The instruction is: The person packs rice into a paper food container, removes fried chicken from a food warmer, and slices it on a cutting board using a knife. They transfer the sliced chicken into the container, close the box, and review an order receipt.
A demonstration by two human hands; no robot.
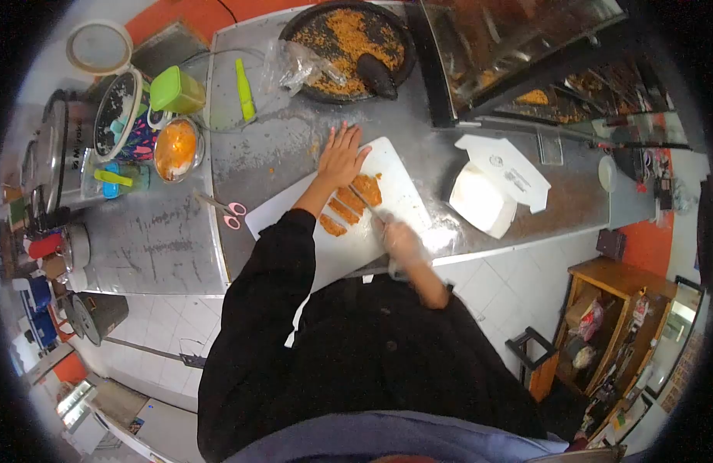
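Note:
A browned, breaded-looking fillet (369,187) lies on the white cutting board (397,163), with several strips cut along its left side. My right hand (403,245), in a clear plastic glove, is closed around a knife (365,200). The blade reaches up and left across the fillet, between the larger piece and the strips. My left hand (341,158) is bare and rests flat at the far edge of the board, fingers stretched out; the knife's tip is close to its palm. To the right of the board stands an opened white paper food box (484,199).
A stone mortar (310,86) with orange-brown paste, a dark pestle (376,75) and a plastic bag (301,68) stands at the back. Pink-handled scissors (234,210) lie left of the board. Beyond them are a rice bin (118,116) and a green-lidded container (176,91). A glass display case (518,54) borders the right.

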